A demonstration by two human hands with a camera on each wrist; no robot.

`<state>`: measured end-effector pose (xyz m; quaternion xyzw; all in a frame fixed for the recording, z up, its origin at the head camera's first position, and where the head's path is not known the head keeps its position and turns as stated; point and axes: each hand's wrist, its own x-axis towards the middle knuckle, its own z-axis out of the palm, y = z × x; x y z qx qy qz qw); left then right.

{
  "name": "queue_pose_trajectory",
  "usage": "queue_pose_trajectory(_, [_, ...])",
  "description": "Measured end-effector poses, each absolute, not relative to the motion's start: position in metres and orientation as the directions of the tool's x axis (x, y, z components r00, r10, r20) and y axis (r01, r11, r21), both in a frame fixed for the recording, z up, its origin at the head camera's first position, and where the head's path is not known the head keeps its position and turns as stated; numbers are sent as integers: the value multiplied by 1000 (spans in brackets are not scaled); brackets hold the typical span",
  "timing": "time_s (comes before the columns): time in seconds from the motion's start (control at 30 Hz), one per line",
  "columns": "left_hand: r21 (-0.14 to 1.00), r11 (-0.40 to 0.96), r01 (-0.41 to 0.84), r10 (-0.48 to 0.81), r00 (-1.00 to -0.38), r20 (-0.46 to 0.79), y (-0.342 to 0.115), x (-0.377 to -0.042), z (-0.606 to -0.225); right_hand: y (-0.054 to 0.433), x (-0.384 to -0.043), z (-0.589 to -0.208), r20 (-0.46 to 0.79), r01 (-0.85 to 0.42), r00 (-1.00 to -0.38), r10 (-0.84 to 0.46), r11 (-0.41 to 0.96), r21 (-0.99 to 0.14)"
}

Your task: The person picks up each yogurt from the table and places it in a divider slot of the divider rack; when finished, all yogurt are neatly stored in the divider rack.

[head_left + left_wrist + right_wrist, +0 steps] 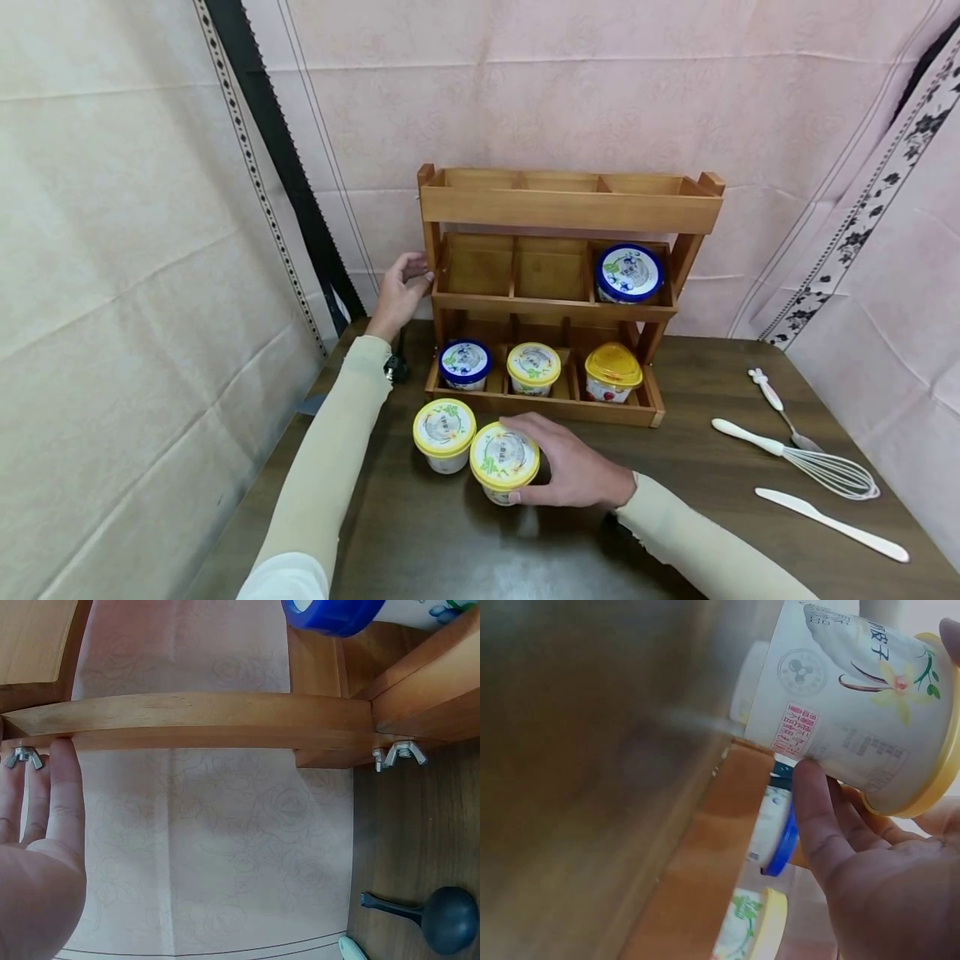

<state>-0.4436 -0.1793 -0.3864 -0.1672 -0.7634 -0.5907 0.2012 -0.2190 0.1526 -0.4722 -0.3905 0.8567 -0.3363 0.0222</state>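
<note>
My right hand [566,462] grips a yellow-lidded tub [505,457] by its side, thumb on the near side and fingers round the far side. The printed white wall of this tub [840,705] fills the right wrist view's top; its base seems slightly off the table. Just left stands another yellow-lidded tub [444,429]. With fingertips, my left hand [401,296] touches the left upright of the wooden rack [570,208]; its fingers look fairly straight beside a wing nut [24,756] in the left wrist view.
The middle shelf holds a blue-lidded tub [630,273] at right. Below sit a blue-lidded tub [464,362], a yellow-lidded tub [533,368] and a domed-lid tub [613,371]. Rightward lie a fork-like utensil [767,387], a whisk [806,462] and a white knife [832,523]. A black ladle [448,921] lies behind.
</note>
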Motion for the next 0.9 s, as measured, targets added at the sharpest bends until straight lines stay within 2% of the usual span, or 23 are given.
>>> queue_pose_trajectory(0.6, [852,269,449,-5,-884,467,-175,-441,-382,165,-232,-432,322,-672,-716,-620,485,-560])
queue_pose_trajectory(0.9, [858,248,450,15,-887,461,-178,-444,-382,170,-246,-409,336,-641,-754,-565,520,-565])
